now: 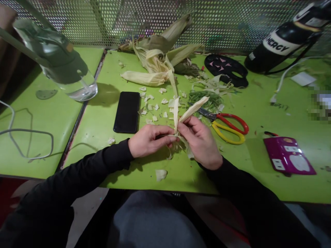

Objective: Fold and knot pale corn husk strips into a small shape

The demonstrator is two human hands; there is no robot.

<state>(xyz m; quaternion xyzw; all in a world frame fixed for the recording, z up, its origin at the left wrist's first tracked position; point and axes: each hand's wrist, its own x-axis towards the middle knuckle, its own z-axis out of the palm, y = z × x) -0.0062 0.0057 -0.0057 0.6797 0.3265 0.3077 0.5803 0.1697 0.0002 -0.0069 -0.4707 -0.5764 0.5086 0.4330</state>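
Pale husk strips [192,108] held above a green table [103,165].
Left hand [148,139] and right hand [200,143] pinch them closed; cut scraps [164,101] lie about, whole husks [146,78] remain: midway, I judge.

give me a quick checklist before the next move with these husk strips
1. Grip: ok, left hand and right hand both pinch the husk strips above the table.
2. Scissors in reach: ok, they lie just beyond the right hand.
3. Phone out of the way: ok, apart to the left.
4. Surface free of cut scraps: not ok, they litter it around the hands.
5. Strips untorn: cannot tell, the hands hide the lower ends.
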